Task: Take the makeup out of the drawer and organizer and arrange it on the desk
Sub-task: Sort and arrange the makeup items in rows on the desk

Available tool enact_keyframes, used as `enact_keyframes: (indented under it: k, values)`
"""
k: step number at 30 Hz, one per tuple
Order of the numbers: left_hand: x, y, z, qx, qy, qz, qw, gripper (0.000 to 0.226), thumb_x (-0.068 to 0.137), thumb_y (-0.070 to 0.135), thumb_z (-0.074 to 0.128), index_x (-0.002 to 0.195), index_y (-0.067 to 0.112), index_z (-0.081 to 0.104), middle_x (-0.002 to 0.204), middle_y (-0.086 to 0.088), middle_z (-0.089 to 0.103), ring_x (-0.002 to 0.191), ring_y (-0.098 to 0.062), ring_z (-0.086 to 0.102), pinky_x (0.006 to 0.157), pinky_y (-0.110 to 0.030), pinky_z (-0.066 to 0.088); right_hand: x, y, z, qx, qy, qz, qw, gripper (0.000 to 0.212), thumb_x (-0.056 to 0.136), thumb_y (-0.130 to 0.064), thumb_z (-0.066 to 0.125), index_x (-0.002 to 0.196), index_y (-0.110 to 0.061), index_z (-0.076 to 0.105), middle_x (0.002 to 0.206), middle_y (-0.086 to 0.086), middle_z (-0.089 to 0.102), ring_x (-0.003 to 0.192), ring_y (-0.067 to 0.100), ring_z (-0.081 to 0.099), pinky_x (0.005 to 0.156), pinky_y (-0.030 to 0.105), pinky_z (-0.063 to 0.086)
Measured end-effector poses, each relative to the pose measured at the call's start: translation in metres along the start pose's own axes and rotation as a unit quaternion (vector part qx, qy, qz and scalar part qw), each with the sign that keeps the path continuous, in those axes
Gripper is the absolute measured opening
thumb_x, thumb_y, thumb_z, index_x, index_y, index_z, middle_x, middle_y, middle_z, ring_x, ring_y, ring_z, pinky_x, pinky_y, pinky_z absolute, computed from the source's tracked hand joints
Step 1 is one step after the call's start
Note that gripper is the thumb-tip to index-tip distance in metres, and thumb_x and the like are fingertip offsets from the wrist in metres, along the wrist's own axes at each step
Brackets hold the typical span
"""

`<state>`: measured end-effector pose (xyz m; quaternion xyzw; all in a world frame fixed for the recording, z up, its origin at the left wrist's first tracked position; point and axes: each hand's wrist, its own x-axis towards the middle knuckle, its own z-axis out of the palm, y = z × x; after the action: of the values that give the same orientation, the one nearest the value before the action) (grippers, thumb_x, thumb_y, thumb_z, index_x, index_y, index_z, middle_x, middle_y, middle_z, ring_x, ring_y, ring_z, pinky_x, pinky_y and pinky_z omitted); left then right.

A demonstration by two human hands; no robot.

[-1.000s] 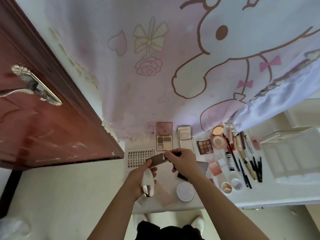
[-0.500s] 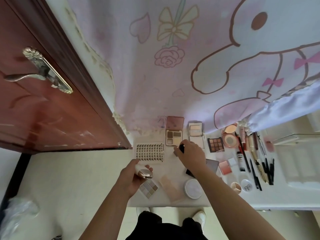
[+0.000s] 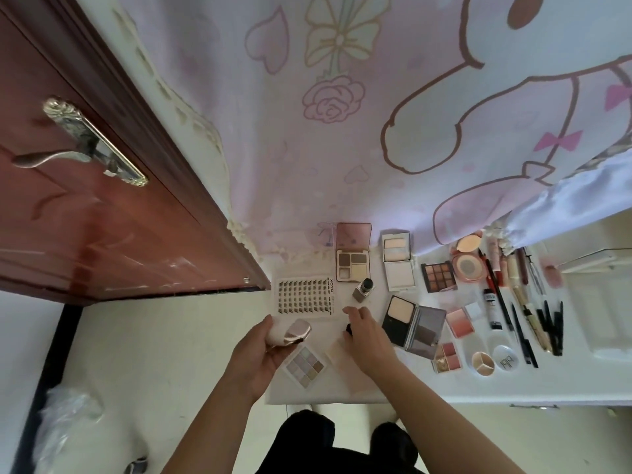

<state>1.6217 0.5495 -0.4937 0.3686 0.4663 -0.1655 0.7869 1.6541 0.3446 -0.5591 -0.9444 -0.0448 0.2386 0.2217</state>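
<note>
- A red-brown door (image 3: pixel 85 213) with a metal lever handle (image 3: pixel 82 145) is seen at the far left, beside a pink curtain (image 3: pixel 342 114) printed with a cartoon rabbit.
- A pale pink, rounded case with a shiny rose-gold end (image 3: pixel 290 333) is gripped in the left hand (image 3: pixel 260 354), held over the left edge of the white surface (image 3: pixel 564 381).
- A sheet of false lash clusters (image 3: pixel 304 295) lies flat just beyond that hand.
- A nine-pan eyeshadow palette (image 3: pixel 305 363) lies just right of the left hand, near the front edge.
- The right hand (image 3: pixel 367 333) is held over the surface with fingers loosely spread and curled; a small dark object (image 3: pixel 349 328) shows at its left edge, but whether it is gripped cannot be told.
- A small bottle with a dark cap (image 3: pixel 363 289) stands just beyond the right hand, apart from it.
- An open palette with a pink lid (image 3: pixel 353 265) and a pale open compact (image 3: pixel 398 265) lie against the curtain.
- An open black powder compact (image 3: pixel 415 323) lies just right of the right hand.
- Further right, a brown eyeshadow palette (image 3: pixel 439 277), a round cushion compact (image 3: pixel 468 265), blushes (image 3: pixel 460 323) and small round pots (image 3: pixel 483 363) are laid out.
- Pencils, brushes and tubes (image 3: pixel 523 302) are lined up side by side at the right.
</note>
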Motion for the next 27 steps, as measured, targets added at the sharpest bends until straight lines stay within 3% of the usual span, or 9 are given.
enact_keyframes:
  k: [5,8,10,12,13,16,18,20,27]
  values:
    - [-0.012,-0.006,-0.001,0.015,-0.012,0.034,0.999,0.031,0.096,0.017,0.058,0.117,-0.004,0.063,0.112,-0.019,0.071,0.101,-0.030,0.069,0.066,-0.033,0.061,0.017,0.004,0.005,-0.123,0.029,-0.022,0.992,0.037,0.098,-0.019,0.051,0.134,-0.016,0.044,0.123,0.003,0.060,0.107,0.022,0.057,0.083,0.033,0.050]
    - [-0.015,-0.006,0.000,0.042,0.005,0.060,0.997,0.032,0.094,0.021,0.063,0.118,0.001,0.065,0.114,-0.017,0.071,0.098,-0.028,0.069,0.067,-0.035,0.060,0.017,0.000,0.002,-0.123,0.045,-0.022,0.991,0.033,0.099,-0.027,0.049,0.131,-0.017,0.049,0.127,0.004,0.059,0.115,0.023,0.054,0.088,0.035,0.050]
    - [-0.018,-0.004,0.003,0.055,0.012,0.083,0.995,0.032,0.091,0.022,0.066,0.119,0.008,0.066,0.115,-0.012,0.071,0.095,-0.024,0.069,0.072,-0.034,0.057,0.008,-0.005,-0.004,-0.044,0.054,-0.006,0.998,0.036,0.101,-0.037,0.047,0.132,-0.020,0.053,0.130,0.001,0.057,0.118,0.021,0.054,0.093,0.036,0.050]
    - [-0.020,-0.004,0.009,0.051,0.008,0.103,0.993,0.034,0.089,0.020,0.067,0.122,0.011,0.066,0.118,-0.011,0.070,0.102,-0.024,0.067,0.076,-0.034,0.055,-0.011,-0.017,-0.016,0.098,0.058,0.022,0.993,0.037,0.103,-0.045,0.040,0.125,-0.024,0.060,0.123,-0.004,0.062,0.108,0.015,0.059,0.090,0.035,0.052]
    - [-0.021,-0.004,0.013,0.048,0.002,0.112,0.993,0.035,0.089,0.019,0.068,0.123,0.011,0.066,0.118,-0.011,0.070,0.106,-0.026,0.067,0.078,-0.034,0.055,-0.022,-0.024,-0.024,0.191,0.053,0.035,0.980,0.038,0.103,-0.048,0.037,0.117,-0.024,0.063,0.113,-0.004,0.066,0.097,0.013,0.063,0.084,0.034,0.054]
    - [-0.027,-0.008,0.028,0.057,-0.020,0.128,0.990,0.038,0.087,0.018,0.070,0.124,0.011,0.065,0.119,-0.012,0.070,0.112,-0.029,0.065,0.083,-0.036,0.054,-0.054,-0.043,-0.052,0.453,-0.007,0.053,0.890,0.032,0.101,-0.049,0.046,0.103,-0.024,0.067,0.091,0.000,0.072,0.074,0.010,0.067,0.065,0.027,0.053]
    - [-0.035,-0.011,0.041,0.068,-0.035,0.127,0.989,0.035,0.087,0.016,0.070,0.120,0.008,0.067,0.118,-0.013,0.070,0.108,-0.028,0.066,0.082,-0.035,0.053,-0.068,-0.041,-0.065,0.463,-0.008,0.029,0.886,0.018,0.098,-0.043,0.056,0.104,-0.030,0.066,0.088,0.002,0.073,0.066,0.008,0.066,0.062,0.025,0.052]
    - [-0.042,-0.015,0.053,0.078,-0.036,0.128,0.988,0.029,0.087,0.014,0.070,0.113,0.002,0.069,0.113,-0.015,0.071,0.100,-0.026,0.067,0.078,-0.033,0.054,-0.075,-0.034,-0.076,0.454,0.001,0.026,0.890,0.018,0.095,-0.038,0.062,0.108,-0.027,0.067,0.086,0.000,0.073,0.066,0.006,0.067,0.064,0.025,0.052]
    - [-0.056,-0.028,0.081,0.124,-0.043,0.133,0.982,0.030,0.086,0.015,0.071,0.111,-0.002,0.068,0.113,-0.020,0.070,0.101,-0.029,0.067,0.076,-0.035,0.057,-0.095,-0.013,-0.105,0.578,-0.030,0.032,0.815,0.018,0.091,-0.022,0.070,0.108,-0.015,0.073,0.085,0.003,0.075,0.072,0.011,0.066,0.068,0.022,0.052]
